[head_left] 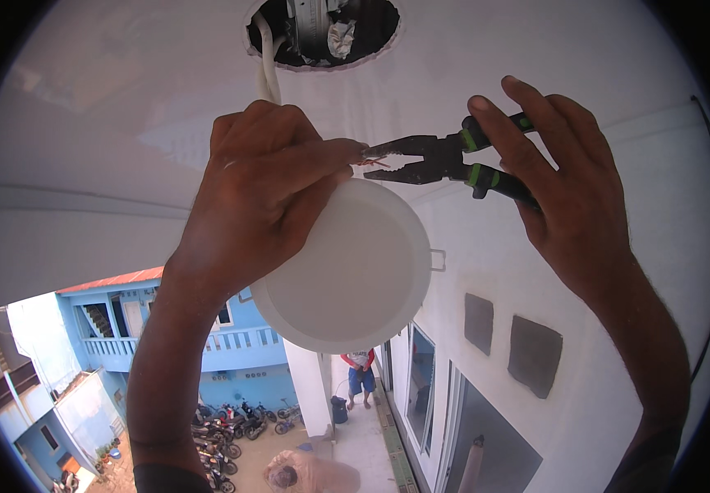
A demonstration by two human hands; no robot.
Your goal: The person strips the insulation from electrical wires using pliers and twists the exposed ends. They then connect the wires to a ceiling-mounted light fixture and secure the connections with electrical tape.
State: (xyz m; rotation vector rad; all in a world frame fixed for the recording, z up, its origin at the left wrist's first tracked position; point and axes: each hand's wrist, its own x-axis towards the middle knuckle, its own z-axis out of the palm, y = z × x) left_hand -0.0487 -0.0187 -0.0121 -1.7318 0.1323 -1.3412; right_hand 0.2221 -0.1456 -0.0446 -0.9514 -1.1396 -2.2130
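My left hand is closed, pinching thin reddish wires at the end of a pale cable that hangs from a round ceiling hole. My right hand holds black-and-green pliers by both handles, their jaws parted around the bare wire tips beside my left fingertips. A round white light panel with side clips hangs just below my hands, its upper left covered by my left hand; what supports it is hidden.
White ceiling surrounds me. A wall with grey patches and windows stands right. Below are a person in blue shorts, another bent-over person, a white column, parked motorbikes and a blue building.
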